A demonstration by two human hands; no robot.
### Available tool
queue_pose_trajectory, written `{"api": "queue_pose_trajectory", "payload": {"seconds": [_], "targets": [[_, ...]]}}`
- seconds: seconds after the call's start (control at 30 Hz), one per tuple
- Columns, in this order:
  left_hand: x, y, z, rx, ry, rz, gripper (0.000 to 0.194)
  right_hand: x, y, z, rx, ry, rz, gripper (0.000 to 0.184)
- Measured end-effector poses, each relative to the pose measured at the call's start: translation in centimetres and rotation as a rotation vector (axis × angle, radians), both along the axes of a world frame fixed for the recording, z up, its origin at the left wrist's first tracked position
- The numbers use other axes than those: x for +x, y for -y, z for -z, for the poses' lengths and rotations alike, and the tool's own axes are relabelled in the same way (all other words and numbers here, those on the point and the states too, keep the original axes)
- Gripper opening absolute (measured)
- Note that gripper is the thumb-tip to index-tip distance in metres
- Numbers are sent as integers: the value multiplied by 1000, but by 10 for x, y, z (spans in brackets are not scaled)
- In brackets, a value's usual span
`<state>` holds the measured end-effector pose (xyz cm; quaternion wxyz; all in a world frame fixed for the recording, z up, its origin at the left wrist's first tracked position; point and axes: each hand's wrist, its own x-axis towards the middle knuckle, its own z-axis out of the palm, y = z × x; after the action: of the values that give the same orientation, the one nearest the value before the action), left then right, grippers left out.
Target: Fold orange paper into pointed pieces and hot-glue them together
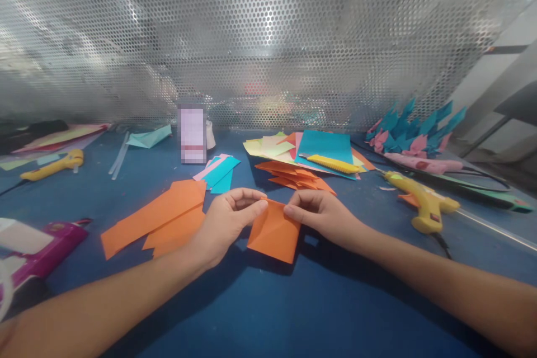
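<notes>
Between my two hands is a piece of orange paper [274, 235], roughly square, with a crease across it. My left hand [229, 224] pinches its upper left corner between thumb and fingers. At the upper right corner, my right hand [321, 213] grips the same paper in a pinch. The paper is held tilted just above the blue table. Several orange paper strips [155, 218] lie beside my left hand. Beyond my hands sits a stack of folded orange paper pieces [300, 174].
A yellow utility knife [331, 164] lies on coloured sheets [325, 142]. Yellow glue guns [428, 201] [54, 165] rest at both sides. Blue and pink folded paper shapes [419, 131] stand far right. A magenta tool [54, 246] is at left. A perforated metal panel [268, 39] closes the back.
</notes>
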<state>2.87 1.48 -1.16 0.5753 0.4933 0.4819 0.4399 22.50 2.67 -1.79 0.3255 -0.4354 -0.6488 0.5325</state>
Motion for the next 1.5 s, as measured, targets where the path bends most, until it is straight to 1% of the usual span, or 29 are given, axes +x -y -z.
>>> {"api": "queue_pose_trajectory", "payload": {"seconds": [0.23,0.33,0.53,0.7,0.93,1.07,1.2,1.3,1.43,1.5], "targets": [[0,0,1,-11,8,2,18,0,0,0,26,18,-7,41],[0,1,0,-23,16,4,19,0,0,0,38,28,-8,44],[0,0,-3,-34,81,48,23,0,-1,2,65,30,-20,45],[0,-2,-2,-81,131,33,26,0,-1,2,40,15,-2,46],[2,1,-3,-63,211,26,28,2,-2,3,-11,-15,48,43],[2,2,-5,-71,270,15,25,3,-3,5,-29,-14,56,40],[1,1,-5,-68,190,22,21,2,-4,5,-17,-21,77,41],[1,-1,-4,-44,117,1,19,1,-2,3,17,-11,100,43],[2,-3,-1,-48,84,10,20,0,1,-1,38,1,116,45],[2,-4,0,-24,22,0,21,-1,2,-3,26,9,107,46]]}}
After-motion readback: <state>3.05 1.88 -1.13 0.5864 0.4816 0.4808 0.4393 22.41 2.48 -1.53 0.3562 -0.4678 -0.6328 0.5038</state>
